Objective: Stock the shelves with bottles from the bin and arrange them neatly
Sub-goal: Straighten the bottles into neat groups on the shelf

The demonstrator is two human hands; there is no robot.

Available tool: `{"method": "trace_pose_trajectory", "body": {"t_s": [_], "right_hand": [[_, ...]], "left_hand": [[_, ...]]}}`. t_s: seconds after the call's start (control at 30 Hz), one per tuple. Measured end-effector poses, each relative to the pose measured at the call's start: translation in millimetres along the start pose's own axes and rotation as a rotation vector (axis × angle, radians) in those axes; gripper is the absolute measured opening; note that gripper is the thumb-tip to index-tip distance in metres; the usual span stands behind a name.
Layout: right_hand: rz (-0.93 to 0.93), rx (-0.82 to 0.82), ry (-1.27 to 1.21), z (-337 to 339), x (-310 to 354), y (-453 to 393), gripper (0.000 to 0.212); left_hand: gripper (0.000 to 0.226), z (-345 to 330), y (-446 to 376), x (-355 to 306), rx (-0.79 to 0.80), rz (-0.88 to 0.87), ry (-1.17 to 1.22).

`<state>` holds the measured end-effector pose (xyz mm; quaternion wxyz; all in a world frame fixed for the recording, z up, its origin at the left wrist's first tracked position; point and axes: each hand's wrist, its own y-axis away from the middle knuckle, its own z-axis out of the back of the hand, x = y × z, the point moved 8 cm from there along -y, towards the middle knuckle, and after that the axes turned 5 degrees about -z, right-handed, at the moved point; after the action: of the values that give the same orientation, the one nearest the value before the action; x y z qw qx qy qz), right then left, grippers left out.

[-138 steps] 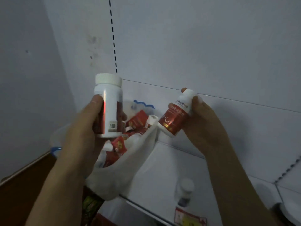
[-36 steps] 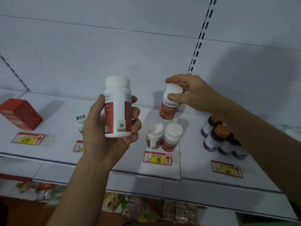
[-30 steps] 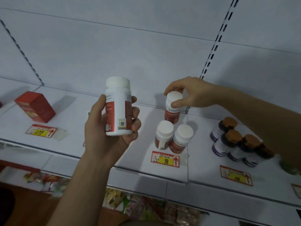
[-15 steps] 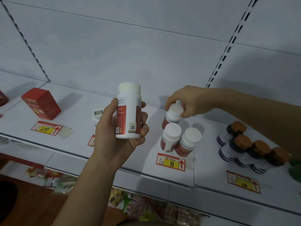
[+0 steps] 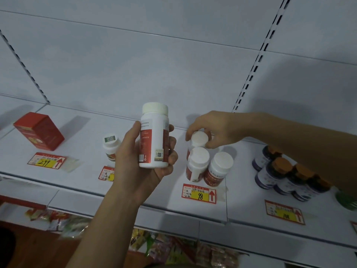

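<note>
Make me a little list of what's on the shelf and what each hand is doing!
left hand: holds a big bottle up in front of the shelf
right hand: grips the cap of a small bottle at the back
front pair: two white-capped bottles standing above the 98 tag
lone bottle: partly behind the left hand
red box: far left
dark bottles: orange caps, at the right

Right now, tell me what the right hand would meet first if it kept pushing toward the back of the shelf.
Probably only the white back panel: nothing stands behind the bottle the right hand grips, though depth is unclear.
</note>
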<state>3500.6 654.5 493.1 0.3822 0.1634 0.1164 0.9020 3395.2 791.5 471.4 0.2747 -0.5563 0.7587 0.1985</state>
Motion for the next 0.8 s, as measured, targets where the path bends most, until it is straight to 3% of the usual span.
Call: {"method": "trace_pose_trajectory", "body": {"t_s": [0.17,0.27,0.37,0.43,0.53,0.67,0.8], "right_hand": [[-0.050,-0.012,-0.026,0.8,-8.9,11.2,0.061],[-0.070,-0.177,-0.067,28.8,-9.7,31.6,0.055],[-0.085,-0.332,-0.396,68.7,5.2,57.9,0.032],[-0.050,-0.354,-0.600,84.8,19.4,72.8,0.038],[-0.012,-0.362,-0.541,97.3,30.1,88.6,0.037],[0.014,-0.379,-0.440,113.2,23.9,105.4,0.034],[0.052,-0.341,-0.389,117.4,17.7,119.1,0.035]], "left_hand": [[0.052,-0.2,-5.1,6.4,-0.061,0.021,0.013],[0.048,-3.2,-12.1,4.7,-0.115,-0.028,-0.168],[0.054,-12.9,-25.3,-1.3,-0.140,-0.152,-0.418],[0.049,-28.8,-34.3,-4.1,-0.114,-0.232,-0.623],[0.041,-62.1,-42.9,-1.7,0.011,-0.328,-0.816],[0.036,-87.4,-46.5,1.5,0.125,-0.433,-0.841],[0.053,-87.1,-47.5,-1.4,0.166,-0.549,-0.961]]}}
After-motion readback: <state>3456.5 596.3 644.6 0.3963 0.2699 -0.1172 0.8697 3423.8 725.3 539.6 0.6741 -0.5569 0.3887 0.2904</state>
